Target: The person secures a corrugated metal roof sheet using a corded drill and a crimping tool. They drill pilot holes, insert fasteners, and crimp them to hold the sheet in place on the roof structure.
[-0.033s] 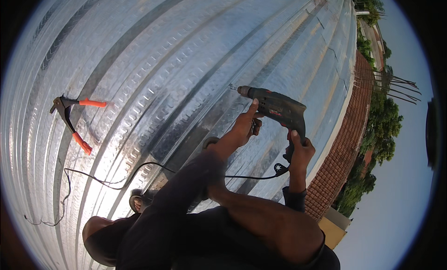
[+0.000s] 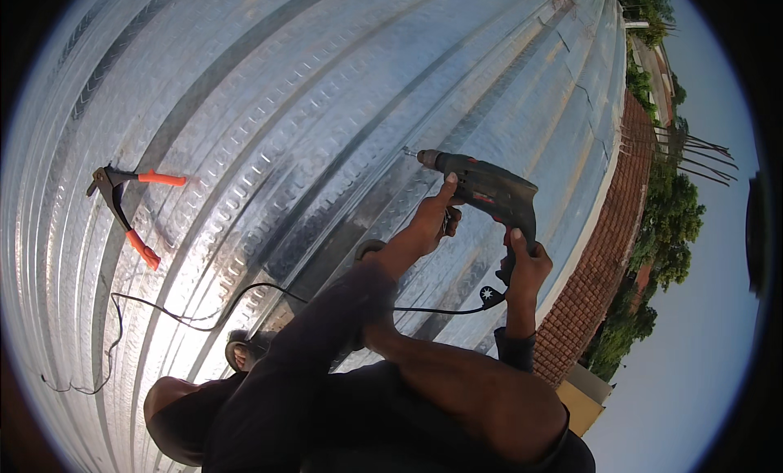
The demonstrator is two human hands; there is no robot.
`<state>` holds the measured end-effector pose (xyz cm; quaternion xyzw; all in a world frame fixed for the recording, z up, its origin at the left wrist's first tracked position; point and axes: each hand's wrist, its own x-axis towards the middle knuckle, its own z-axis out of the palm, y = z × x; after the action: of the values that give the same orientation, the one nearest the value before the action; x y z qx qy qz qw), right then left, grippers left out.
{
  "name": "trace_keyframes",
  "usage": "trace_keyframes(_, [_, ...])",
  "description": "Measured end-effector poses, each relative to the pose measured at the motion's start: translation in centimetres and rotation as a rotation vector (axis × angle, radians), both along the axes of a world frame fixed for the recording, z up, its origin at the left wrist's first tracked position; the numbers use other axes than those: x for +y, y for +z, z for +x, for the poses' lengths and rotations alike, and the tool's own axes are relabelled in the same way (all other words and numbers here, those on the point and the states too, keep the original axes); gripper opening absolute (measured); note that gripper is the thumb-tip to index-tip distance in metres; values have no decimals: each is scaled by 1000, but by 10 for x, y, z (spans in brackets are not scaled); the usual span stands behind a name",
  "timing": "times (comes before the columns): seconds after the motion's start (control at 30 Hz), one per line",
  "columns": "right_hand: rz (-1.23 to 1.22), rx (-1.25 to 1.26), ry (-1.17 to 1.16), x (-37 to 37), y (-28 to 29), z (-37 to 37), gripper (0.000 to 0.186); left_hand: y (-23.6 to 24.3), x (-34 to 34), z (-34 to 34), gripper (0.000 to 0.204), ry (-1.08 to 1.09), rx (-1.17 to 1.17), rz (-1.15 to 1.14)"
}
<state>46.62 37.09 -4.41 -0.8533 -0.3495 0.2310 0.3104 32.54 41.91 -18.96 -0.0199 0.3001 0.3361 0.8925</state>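
Observation:
A black corded power drill (image 2: 493, 187) lies across the metal roofing sheet (image 2: 351, 106), its chuck to the left. The bit (image 2: 409, 152) meets the sheet along a raised rib; whether a screw sits at its tip is too small to tell. My right hand (image 2: 528, 269) is wrapped round the drill's handle. Under the drill's front, my left hand (image 2: 431, 222) has its thumb up against the body. Its other fingers curl round small dark metal pieces that look like screws. From the handle the black cord (image 2: 444, 311) runs left, passing behind my left arm.
On the left, a crimping tool with orange handles (image 2: 120, 202) lies spread on the sheet. The cord (image 2: 175, 316) loops below it. My sandalled foot (image 2: 238, 352) stands at the lower left. Right, the roof edge (image 2: 599, 216) borders a lower tiled roof (image 2: 599, 269), with trees (image 2: 673, 228) beyond.

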Motion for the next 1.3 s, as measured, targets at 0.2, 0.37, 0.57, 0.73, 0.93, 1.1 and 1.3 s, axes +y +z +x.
trace_keyframes(0.2, [-7, -51, 28, 10, 6, -16, 45, -5, 14, 13, 80, 60, -12, -11])
trace_keyframes(0.37, [-37, -79, 44, 21, 11, -28, 42, -7, 21, 10, 75, 74, -60, -40])
trace_keyframes(0.57, [-117, -463, 631, 42, 20, -36, 33, -1, 30, -2, 76, 191, -186, -124])
trace_keyframes(0.73, [-328, 6, 602, 57, 30, -33, 26, 1, 40, -10, 71, 156, -219, -150])
trace_keyframes(0.93, [-551, 464, 451, 76, 36, -35, 23, 5, 45, -11, 62, 148, -149, -141])
trace_keyframes(1.1, [-532, 459, 473, 77, 28, -30, 13, 7, 45, -11, 62, 160, -143, -163])
trace_keyframes(1.3, [-460, 600, 320, 68, 28, -37, 11, 5, 50, -9, 63, 68, -40, -152])
